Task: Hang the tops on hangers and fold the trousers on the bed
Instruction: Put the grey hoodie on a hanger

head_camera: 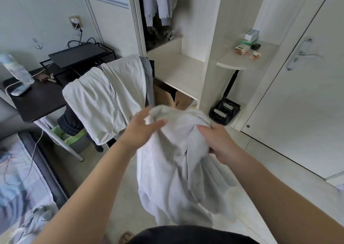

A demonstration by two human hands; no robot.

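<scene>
I hold a pale grey-white garment (176,169) up in front of me; it hangs bunched down towards the floor. My left hand (143,130) grips its top left part, thumb and fingers pinching the cloth. My right hand (216,141) grips the bunched cloth on the right. More clothes are draped over a chair: light-coloured trousers (104,98), a grey piece (147,68) and a dark garment (70,122) below. The bed (16,178) with a patterned sheet lies at the lower left. No hanger shows in my hands.
An open wardrobe (176,70) stands ahead with pale tops (158,3) hanging inside and cardboard boxes (171,98) below. A black desk (37,98) with a bottle and a rack is at left. A corner shelf (247,61) and a white door (307,94) are at right.
</scene>
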